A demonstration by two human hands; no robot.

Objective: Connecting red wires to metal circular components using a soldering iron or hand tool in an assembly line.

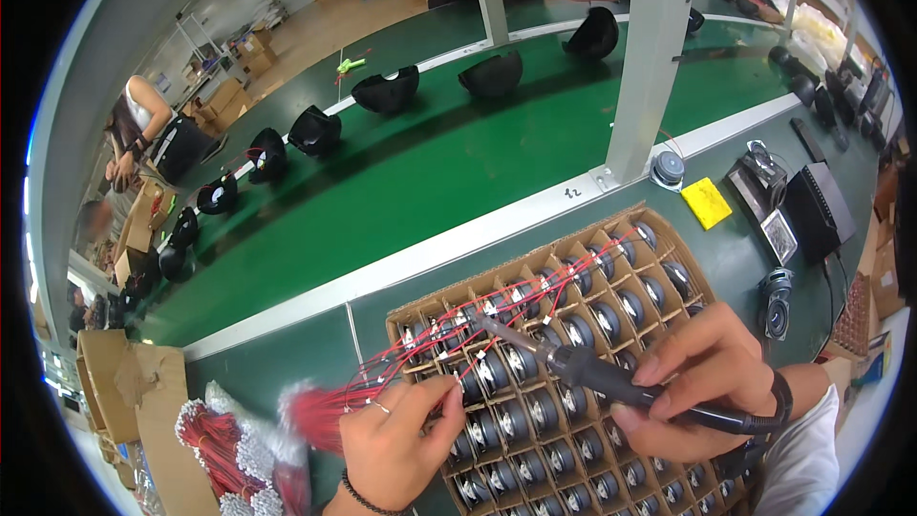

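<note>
My right hand [702, 382] is wrapped round the black handle of a soldering iron [602, 375]. Its metal tip points up and left, over the speakers near the far rows. My left hand [396, 440] is closed, thumb and finger pinching a thin red wire [457, 369] just below the iron's tip. Under both hands lies a divided cardboard box [449, 299], with small round speakers [511, 420] standing on edge in its cells. More red wires with white ends [564, 282] stretch across the far rows. Whether the tip touches a speaker terminal is unclear.
Beyond runs a green conveyor [411, 191] carrying black curved shells [492, 74]. A metal post [650, 67] rises from its edge. At right are a yellow sponge [706, 204], a loose speaker [667, 170] and a black box unit [819, 210]. Red wire bundles [215, 444] lie left. Co-workers sit across.
</note>
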